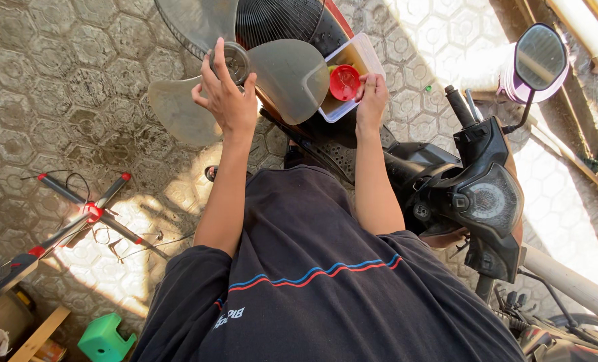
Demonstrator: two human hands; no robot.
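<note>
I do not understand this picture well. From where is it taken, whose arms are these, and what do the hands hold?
There is one picture, taken by a camera worn on a person's head. It looks steeply down, so you see the person's own dark shirt and both bare arms reaching forward.

The left hand grips the round hub of a grey translucent plastic fan blade. The right hand touches the edge of a clear rectangular plastic container, beside a round red plastic cap that lies in it.

Behind the blade is the black wire fan grille. The ground is grey hexagonal paving. To the right stands a black motor scooter with its round mirror. On the left lies a fan stand with red joints, and a small green plastic stool stands near the bottom edge.
</note>
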